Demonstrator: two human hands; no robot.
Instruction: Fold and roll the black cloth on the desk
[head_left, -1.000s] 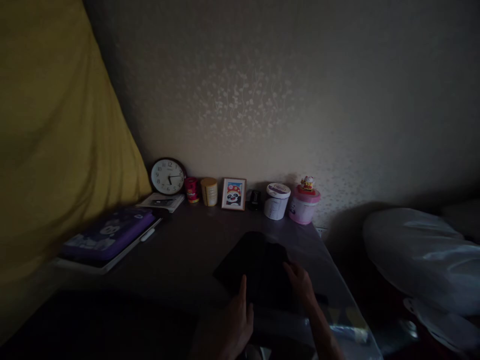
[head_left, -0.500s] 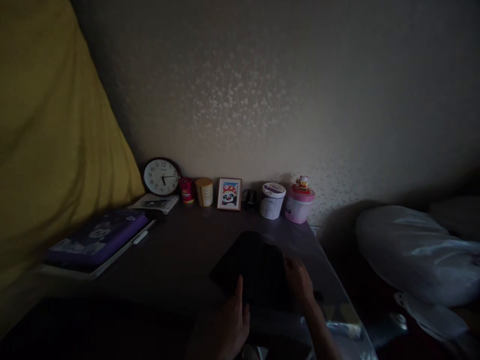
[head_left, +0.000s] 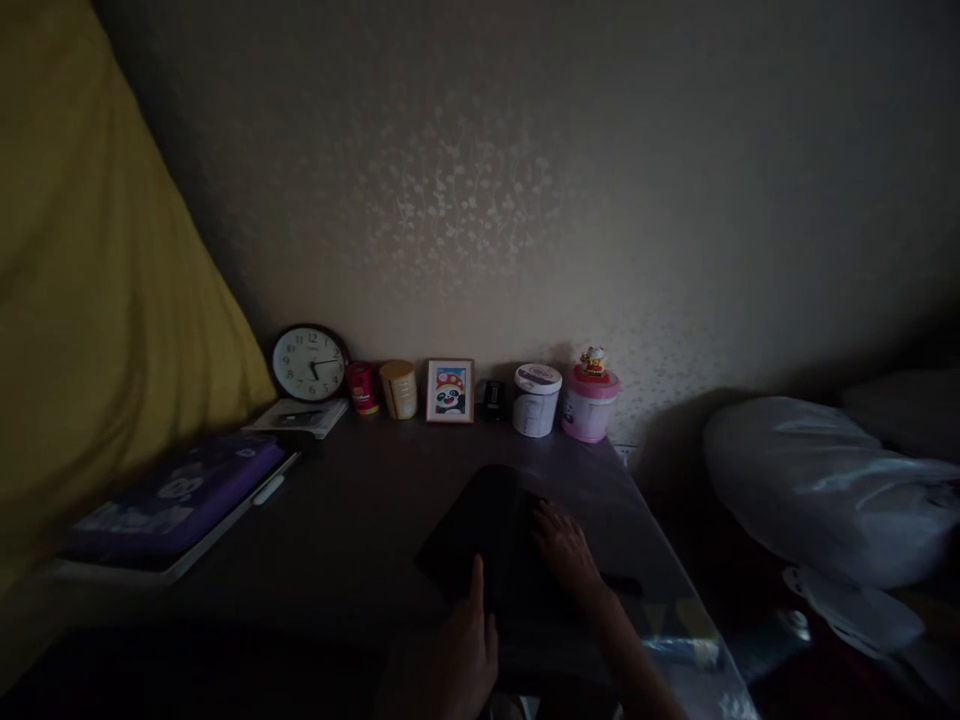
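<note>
Clock (head_left: 309, 362) shows hr nos. incl. 12, 10 & 6; lettering on red can (head_left: 364, 388) & white tub (head_left: 535, 402) illegible.

A dim room, probably in a home: yellow curtain (head_left: 120, 300) at left, wall clock (head_left: 310, 364) and framed panda picture (head_left: 450, 391) mid-frame.

Two hands (head_left: 469, 645) (head_left: 568, 552), one clock (head_left: 310, 363), four canisters (head_left: 363, 388) (head_left: 400, 390) (head_left: 535, 403) (head_left: 589, 410)

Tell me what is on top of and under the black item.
The right hand lies on the right part of the black item; the left hand overlaps its near side, contact unclear. The table shows around it; anything directly beneath is hidden.
</note>
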